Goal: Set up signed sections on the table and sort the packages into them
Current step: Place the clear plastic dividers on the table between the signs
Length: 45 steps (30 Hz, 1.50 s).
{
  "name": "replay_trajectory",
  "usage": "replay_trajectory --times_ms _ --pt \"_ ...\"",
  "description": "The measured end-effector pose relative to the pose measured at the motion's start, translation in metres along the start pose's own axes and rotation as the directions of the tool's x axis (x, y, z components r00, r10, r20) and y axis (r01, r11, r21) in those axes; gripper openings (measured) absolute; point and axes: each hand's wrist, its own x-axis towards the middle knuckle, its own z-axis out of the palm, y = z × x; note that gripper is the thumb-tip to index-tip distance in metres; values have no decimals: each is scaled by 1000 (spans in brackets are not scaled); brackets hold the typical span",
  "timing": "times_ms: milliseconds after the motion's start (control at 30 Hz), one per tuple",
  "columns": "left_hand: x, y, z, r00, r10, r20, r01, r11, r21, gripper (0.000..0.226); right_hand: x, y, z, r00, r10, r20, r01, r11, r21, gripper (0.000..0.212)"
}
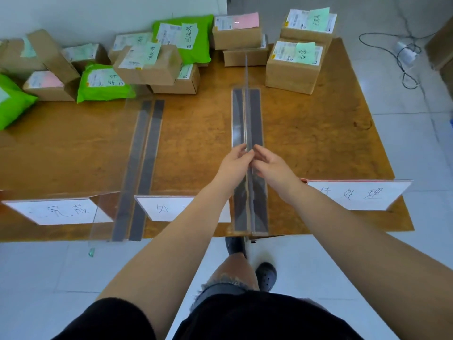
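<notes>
A clear upright divider (pixel 248 114) with grey base strips runs front to back across the brown table (pixel 318 133). My left hand (pixel 235 163) and my right hand (pixel 268 161) pinch its top edge from either side. A second clear divider (pixel 144 153) stands to the left. Three white handwritten signs stand along the front edge: a left sign (pixel 58 211), a middle sign (pixel 164 208) partly hidden by my left arm, and a right sign (pixel 358 193). Cardboard boxes (pixel 293 67) and green mailer bags (pixel 103 83) with labels crowd the table's far side.
More boxes (pixel 236 33) are stacked at the back centre, and another green bag (pixel 12 104) lies at the far left. A white wall backs the table. Cables and a plug (pixel 404 52) lie on the tiled floor to the right. My feet (pixel 266 274) stand at the table's front.
</notes>
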Motion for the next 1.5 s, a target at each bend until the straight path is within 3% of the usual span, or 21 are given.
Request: replay_trajectory --times_ms 133,300,700,933,1067,1200,1300,1367,1500 --pt "6 1 2 996 -73 43 80 973 -215 45 9 4 3 1000 18 21 -19 998 64 59" --pt "6 2 8 990 -128 51 138 932 -337 47 9 3 7 1000 -21 19 19 997 76 35" --pt "-2 -6 7 987 -137 79 157 915 -372 41 -3 -5 9 981 -163 -105 146 978 -150 22" --pt "2 -8 3 992 -87 94 100 985 -139 50 -14 -5 6 982 -121 -144 105 987 -119 27" --pt "3 -9 2 987 -140 74 153 964 -217 58 -25 -5 2 991 -102 -89 98 994 -44 29" --pt "1 -10 3 989 -123 87 140 962 -232 52 -31 -1 -2 996 -62 -68 62 998 3 32" --pt "-1 -7 2 998 -34 51 39 994 -102 43 -31 1 -7 989 -56 -137 63 997 52 29" --pt "-3 -5 2 1000 29 5 -29 999 42 38 -32 -2 -8 980 -55 -189 68 996 62 43" --pt "-7 1 -2 972 227 -61 -188 907 376 33 -35 -10 -2 973 -57 -224 60 998 7 45"
